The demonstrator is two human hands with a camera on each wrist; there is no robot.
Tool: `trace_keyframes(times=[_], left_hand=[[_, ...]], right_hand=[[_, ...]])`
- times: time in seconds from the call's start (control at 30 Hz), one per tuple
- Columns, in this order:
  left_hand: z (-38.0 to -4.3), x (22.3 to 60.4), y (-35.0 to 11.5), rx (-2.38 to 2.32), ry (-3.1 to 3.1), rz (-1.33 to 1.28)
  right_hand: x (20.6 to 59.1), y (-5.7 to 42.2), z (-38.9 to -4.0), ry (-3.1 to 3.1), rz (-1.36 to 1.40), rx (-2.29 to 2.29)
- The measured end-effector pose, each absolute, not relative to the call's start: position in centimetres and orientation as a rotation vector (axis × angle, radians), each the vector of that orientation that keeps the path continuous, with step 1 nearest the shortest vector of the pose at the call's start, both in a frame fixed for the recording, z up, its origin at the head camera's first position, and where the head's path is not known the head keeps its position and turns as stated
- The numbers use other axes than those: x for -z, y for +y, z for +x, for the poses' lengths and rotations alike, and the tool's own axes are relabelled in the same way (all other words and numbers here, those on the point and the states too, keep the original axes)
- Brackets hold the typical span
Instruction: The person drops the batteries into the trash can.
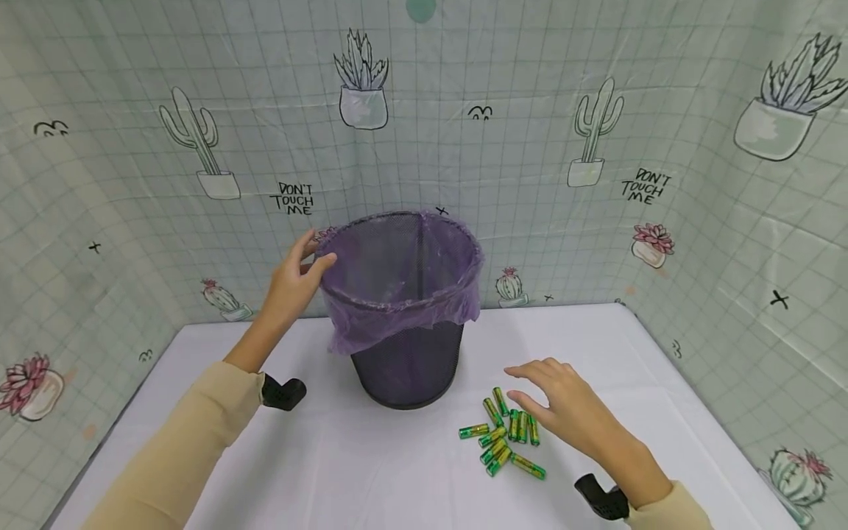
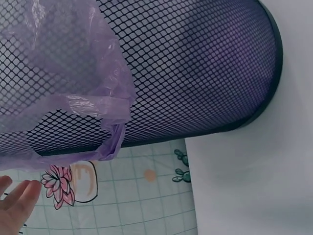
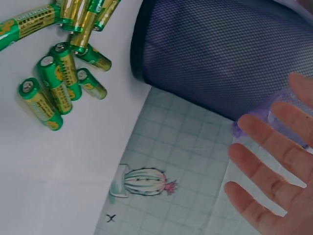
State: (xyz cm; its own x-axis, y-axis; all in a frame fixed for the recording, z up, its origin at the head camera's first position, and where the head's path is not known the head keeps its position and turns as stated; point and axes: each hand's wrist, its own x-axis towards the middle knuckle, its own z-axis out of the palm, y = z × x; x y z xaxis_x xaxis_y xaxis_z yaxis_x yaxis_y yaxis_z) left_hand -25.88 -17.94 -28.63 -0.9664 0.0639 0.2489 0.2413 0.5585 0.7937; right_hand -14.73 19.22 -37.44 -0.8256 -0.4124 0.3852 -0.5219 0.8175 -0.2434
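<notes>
A black mesh waste bin [image 1: 407, 368] stands upright on the table, lined with a purple plastic bag [image 1: 391, 324] folded over its rim. My left hand [image 1: 294, 276] is at the rim's left side, the thumb right at the bag's edge. In the left wrist view its fingertips [image 2: 27, 196] show beside the bag, loosely extended. Several green and gold batteries [image 1: 493, 434] lie in a loose cluster in front of the bin, to its right. Over their right side hovers my right hand [image 1: 573, 405], thumb and fingers spread, with nothing held; the right wrist view shows its fingers [image 3: 274, 186] apart.
A white cloth covers the table [image 1: 318, 471]. Behind and at both sides hangs a grid-patterned curtain [image 1: 424, 162] printed with cacti, close behind the bin. A black wrist mount [image 1: 283, 394] sits at the left cuff and another black mount [image 1: 601, 497] at the right.
</notes>
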Motion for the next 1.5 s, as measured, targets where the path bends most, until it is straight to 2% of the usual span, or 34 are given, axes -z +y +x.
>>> trace_keyframes(times=[0.47, 0.93, 1.5], left_hand=[[-26.4, 28.6, -18.0, 1.894, -2.506, -0.133], [-26.2, 28.1, -17.7, 1.963, -2.501, -0.121], [-25.7, 28.1, -17.6, 1.942, -2.531, -0.155]], right_hand=[[41.1, 20.6, -14.5, -2.789, 0.504, -0.750], [43.8, 21.8, -13.7, -2.918, 0.229, -0.902], [46.1, 22.3, -12.8, -2.953, 0.046, -0.939]])
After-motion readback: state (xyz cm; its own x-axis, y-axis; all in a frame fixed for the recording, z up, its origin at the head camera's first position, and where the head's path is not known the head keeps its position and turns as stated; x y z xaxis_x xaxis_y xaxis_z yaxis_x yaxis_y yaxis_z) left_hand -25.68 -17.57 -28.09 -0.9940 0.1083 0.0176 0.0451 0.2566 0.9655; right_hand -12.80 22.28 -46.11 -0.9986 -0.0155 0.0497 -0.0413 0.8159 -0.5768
